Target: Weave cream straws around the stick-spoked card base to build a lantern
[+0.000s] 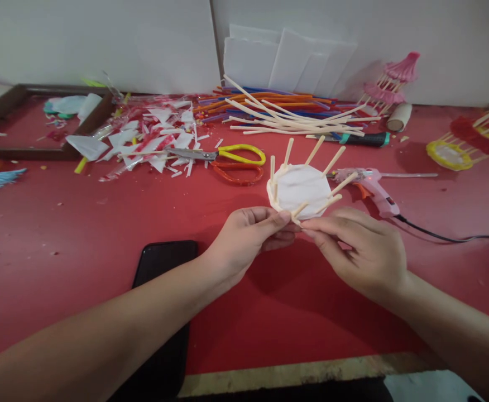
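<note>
A white round disc (303, 190) with several cream sticks (334, 162) standing up around its rim is held a little above the red table. A cream strip that looks like a pipe cleaner (272, 192) runs round the left part of the rim, outside and between sticks. My left hand (255, 231) is closed on the near left edge, its thumb pressing the strip by a short stick. Close beside it, my right hand (359, 245) pinches the strip's end between thumb and forefinger at the near edge. Its other fingers are curled, and the fingertips partly hide the strip.
Beyond the disc lie pipe cleaners (295, 114) and a black-green cutter (365, 139). Scissors (240, 162) and paper scraps (152, 134) are left; a pink glue gun (374, 187) with a cord is right. A phone (164, 259) lies under my left forearm. Stick models (389, 84) stand behind.
</note>
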Demonstrator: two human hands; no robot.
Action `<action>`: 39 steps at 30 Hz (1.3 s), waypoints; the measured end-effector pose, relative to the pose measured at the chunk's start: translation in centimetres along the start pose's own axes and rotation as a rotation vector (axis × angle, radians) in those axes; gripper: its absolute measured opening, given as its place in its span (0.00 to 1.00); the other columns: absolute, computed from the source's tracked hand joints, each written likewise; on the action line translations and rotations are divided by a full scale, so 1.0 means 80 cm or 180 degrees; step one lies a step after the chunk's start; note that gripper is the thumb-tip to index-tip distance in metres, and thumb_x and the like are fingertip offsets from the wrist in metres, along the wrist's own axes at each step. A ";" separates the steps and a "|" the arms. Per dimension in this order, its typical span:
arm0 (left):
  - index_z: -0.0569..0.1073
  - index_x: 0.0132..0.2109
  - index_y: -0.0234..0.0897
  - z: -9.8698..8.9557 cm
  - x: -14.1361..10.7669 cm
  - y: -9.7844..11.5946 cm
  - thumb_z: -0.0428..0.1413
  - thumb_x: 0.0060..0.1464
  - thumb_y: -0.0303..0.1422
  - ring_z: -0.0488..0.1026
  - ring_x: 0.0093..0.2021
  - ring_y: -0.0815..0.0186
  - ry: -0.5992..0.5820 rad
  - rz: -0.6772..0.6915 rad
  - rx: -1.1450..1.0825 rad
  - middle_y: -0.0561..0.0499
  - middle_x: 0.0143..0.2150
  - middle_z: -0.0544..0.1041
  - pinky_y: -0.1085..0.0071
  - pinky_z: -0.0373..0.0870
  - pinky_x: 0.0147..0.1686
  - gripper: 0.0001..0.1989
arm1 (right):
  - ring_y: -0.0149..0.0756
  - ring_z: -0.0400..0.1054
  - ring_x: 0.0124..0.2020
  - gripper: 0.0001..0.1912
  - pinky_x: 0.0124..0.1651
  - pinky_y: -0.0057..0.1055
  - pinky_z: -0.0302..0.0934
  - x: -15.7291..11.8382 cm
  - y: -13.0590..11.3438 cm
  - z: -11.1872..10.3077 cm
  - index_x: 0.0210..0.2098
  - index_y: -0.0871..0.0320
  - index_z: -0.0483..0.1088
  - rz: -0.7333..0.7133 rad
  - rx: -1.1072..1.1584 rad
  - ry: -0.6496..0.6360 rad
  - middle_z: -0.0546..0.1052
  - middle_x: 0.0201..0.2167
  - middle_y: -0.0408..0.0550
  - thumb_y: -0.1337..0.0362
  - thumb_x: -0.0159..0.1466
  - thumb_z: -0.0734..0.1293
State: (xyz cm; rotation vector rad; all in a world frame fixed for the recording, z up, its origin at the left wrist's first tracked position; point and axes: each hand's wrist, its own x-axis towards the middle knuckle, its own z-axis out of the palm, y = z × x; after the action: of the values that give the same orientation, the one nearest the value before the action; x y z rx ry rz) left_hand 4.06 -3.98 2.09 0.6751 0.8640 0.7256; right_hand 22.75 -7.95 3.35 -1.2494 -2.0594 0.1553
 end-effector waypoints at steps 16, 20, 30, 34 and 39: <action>0.79 0.37 0.33 0.004 -0.008 -0.001 0.65 0.54 0.36 0.81 0.38 0.64 -0.0008 0.0833 0.0754 0.46 0.37 0.84 0.69 0.76 0.44 0.10 | 0.31 0.74 0.27 0.01 0.27 0.25 0.69 0.004 0.003 -0.005 0.33 0.54 0.75 0.1678 0.1116 0.0156 0.80 0.29 0.44 0.65 0.60 0.72; 0.79 0.36 0.33 0.001 -0.008 0.000 0.63 0.55 0.37 0.81 0.40 0.63 -0.0082 0.0949 0.1059 0.45 0.37 0.84 0.70 0.75 0.44 0.10 | 0.33 0.76 0.31 0.06 0.29 0.26 0.71 0.003 0.007 -0.005 0.38 0.52 0.77 0.1641 0.1192 0.0181 0.82 0.34 0.44 0.64 0.60 0.72; 0.75 0.50 0.35 0.001 -0.005 -0.002 0.64 0.55 0.35 0.77 0.53 0.60 -0.0350 0.0794 0.0651 0.44 0.51 0.81 0.65 0.70 0.56 0.16 | 0.35 0.78 0.34 0.05 0.36 0.30 0.74 0.005 0.008 -0.003 0.33 0.51 0.79 0.1463 0.1277 0.0160 0.83 0.34 0.42 0.68 0.59 0.72; 0.74 0.53 0.35 0.004 -0.004 -0.004 0.66 0.53 0.29 0.75 0.57 0.61 -0.0534 0.0662 0.0294 0.44 0.54 0.80 0.68 0.69 0.58 0.20 | 0.35 0.77 0.35 0.04 0.33 0.29 0.72 0.001 0.001 0.000 0.35 0.53 0.79 0.1498 0.1118 0.0049 0.82 0.37 0.44 0.66 0.61 0.71; 0.78 0.47 0.34 0.004 -0.005 -0.006 0.67 0.50 0.30 0.79 0.50 0.61 -0.0237 0.0381 0.0013 0.45 0.47 0.83 0.66 0.72 0.54 0.16 | 0.37 0.77 0.39 0.06 0.34 0.30 0.71 -0.003 -0.003 0.004 0.39 0.52 0.78 0.1245 0.0985 0.0017 0.82 0.39 0.46 0.65 0.63 0.69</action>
State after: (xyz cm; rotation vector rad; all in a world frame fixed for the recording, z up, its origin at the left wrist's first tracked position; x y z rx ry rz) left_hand 4.32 -4.66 2.03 0.7576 0.7617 0.8012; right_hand 22.50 -8.21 3.09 -1.4324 -1.6846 0.6247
